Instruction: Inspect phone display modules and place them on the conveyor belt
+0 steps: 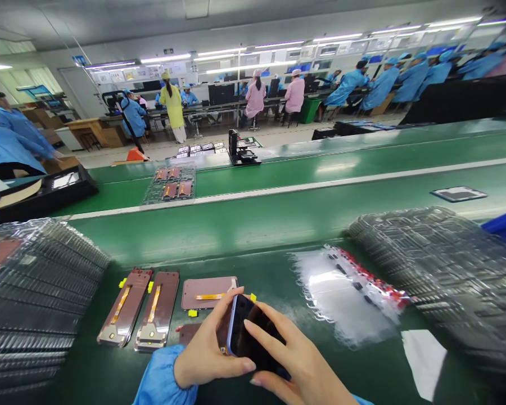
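Note:
A dark phone with a bluish frame (259,332) is tilted between my two hands above the green bench. My left hand (211,346) wraps round its left edge, thumb at the lower corner. Across its dark face lie the fingers of my right hand (297,354), with the thumb near the bottom edge. Just beyond my hands, a phone screen panel (206,289) with an orange flex cable lies sideways. Another panel (189,333) is partly hidden by my left hand. Farther left rest stacked brown panels (158,309) and a second stack (124,309), both with yellow tabs.
Stacked clear plastic trays stand at left (37,298) and right (451,281). Clear films with red tabs (346,298) and a white paper (424,360) lie on the right. Beyond runs a green conveyor (278,197) carrying a tray of panels (171,183). Co-workers sit farther back.

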Motion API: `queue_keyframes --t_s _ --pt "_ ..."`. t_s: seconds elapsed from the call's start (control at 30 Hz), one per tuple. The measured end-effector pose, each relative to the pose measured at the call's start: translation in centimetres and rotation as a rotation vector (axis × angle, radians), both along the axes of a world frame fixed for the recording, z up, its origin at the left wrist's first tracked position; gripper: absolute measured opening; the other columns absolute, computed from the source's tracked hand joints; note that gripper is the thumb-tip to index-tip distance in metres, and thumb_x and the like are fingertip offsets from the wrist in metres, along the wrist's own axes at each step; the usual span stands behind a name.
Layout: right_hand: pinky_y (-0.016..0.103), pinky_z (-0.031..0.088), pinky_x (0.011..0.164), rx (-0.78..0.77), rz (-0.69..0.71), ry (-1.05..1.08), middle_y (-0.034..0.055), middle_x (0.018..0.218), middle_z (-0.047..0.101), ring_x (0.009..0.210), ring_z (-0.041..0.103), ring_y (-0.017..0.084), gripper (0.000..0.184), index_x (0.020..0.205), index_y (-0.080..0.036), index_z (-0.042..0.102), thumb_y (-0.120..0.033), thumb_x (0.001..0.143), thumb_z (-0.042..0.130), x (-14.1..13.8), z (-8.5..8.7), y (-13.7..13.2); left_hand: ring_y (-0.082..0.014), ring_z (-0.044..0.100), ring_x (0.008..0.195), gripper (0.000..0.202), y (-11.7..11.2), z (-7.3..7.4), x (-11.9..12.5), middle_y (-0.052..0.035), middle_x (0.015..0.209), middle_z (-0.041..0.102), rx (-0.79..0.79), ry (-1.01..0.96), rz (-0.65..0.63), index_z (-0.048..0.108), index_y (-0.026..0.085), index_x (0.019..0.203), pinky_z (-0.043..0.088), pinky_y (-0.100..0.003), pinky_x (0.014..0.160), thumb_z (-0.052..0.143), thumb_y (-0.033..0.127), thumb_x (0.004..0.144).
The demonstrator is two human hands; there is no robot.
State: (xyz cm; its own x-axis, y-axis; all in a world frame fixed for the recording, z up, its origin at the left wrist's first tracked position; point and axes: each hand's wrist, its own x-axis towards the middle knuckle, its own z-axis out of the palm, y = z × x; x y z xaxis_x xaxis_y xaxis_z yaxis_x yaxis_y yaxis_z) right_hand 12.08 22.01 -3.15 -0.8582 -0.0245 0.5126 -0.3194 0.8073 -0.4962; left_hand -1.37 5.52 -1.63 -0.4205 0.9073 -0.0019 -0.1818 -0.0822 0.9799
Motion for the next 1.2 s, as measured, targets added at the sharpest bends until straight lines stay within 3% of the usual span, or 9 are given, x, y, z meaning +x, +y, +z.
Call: queue_keyframes --t_s 0.27,0.73,0.87,1.03,1.2 --pt "0.041 0.049 0.102 0.008 0.005 0.019 0.0164 0.146 0.044 0.130 0.049 0.030 0.052 0.143 -0.022 0.044 -0.037 0.094 0.058 0.1 0.5 -0.3 -0.0299 0.045 0.135 0.090 -0.3 -0.2 0.0 -0.0080 0.147 0.049 0.005 -0.007 -0.015 0.035 0.037 0.144 0.030 -0.046 0.115 0.083 0.035 0.068" --pt "0.045 0.049 0.102 0.016 0.001 0.029 0.0175 0.144 0.047 0.131 0.048 0.031 0.049 0.138 -0.021 0.049 -0.032 0.092 0.061 0.1 1.3 -0.4 -0.0322 0.040 0.139 0.095 -1.0 -0.3 -0.1 -0.0087 0.151 0.044 -0.064 0.005 -0.023 0.037 0.038 0.145 0.029 -0.048 0.116 0.086 0.040 0.063" --pt "0.046 0.049 0.102 0.054 0.005 -0.003 0.0191 0.141 0.051 0.132 0.047 0.031 0.048 0.137 -0.020 0.050 -0.038 0.093 0.060 0.1 1.9 -0.3 -0.0328 0.039 0.139 0.097 -1.0 -0.3 0.1 -0.0090 0.151 0.044 -0.044 -0.035 -0.028 0.038 0.038 0.144 0.026 -0.048 0.117 0.087 0.045 0.060" --pt "0.044 0.049 0.102 0.107 0.010 -0.020 0.0197 0.140 0.052 0.131 0.048 0.031 0.063 0.137 -0.019 0.050 -0.051 0.085 0.066 0.0 2.2 -0.2 -0.0315 0.038 0.140 0.096 -0.8 -0.4 0.1 -0.0054 0.152 0.044 -0.009 -0.080 -0.030 0.039 0.044 0.142 0.027 -0.046 0.117 0.087 0.044 0.060" --pt "0.046 0.050 0.097 0.141 0.012 -0.062 0.0214 0.142 0.051 0.125 0.052 0.032 0.054 0.135 -0.017 0.051 -0.038 0.088 0.067 -0.2 2.7 0.0 -0.0342 0.038 0.140 0.098 -0.6 -1.2 -0.3 -0.0077 0.153 0.042 0.038 -0.089 -0.035 0.037 0.041 0.144 0.025 -0.048 0.117 0.088 0.041 0.060"
